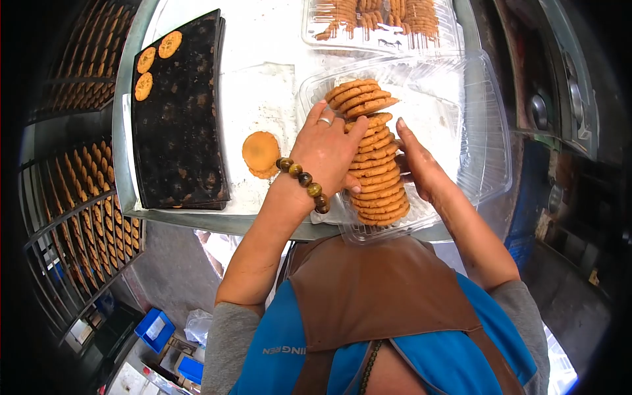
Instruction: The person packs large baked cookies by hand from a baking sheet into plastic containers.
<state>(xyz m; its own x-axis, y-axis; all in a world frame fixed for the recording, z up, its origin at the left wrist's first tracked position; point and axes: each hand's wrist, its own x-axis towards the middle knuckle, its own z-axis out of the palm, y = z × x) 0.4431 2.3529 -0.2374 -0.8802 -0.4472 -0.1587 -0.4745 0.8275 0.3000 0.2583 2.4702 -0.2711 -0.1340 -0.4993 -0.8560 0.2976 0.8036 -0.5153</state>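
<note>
Row of cookies (376, 164) is lying in an open clear plastic tray (486, 141) at the near right of the bench (217, 224), running away from the body. The cookies are standing on edge, leaning on one another; at the far end a short group is tilting at a different angle from the rest.

Left grip (324, 148): closing on the row from the left and above, thumb pressing low on its left side, forefinger reaching over its top; another finger is touching the tilted group. Ring and bead bracelet (306, 179) are showing on this side.

Right grip (421, 164): curving along the row's right side, thumb pointing away from the body. Lower fingers are partly hiding behind the cookies; cannot tell how firmly they are bearing.

Left of the tray, two overlapping cookies (261, 150) are lying flat near the left wrist. Farther left, a dark baking sheet (178, 131) is carrying three cookies at its far left corner. Beyond the open tray, a filled tray (329, 45) is holding more rows. A rack (72, 218) of baked goods is standing left of the bench.
</note>
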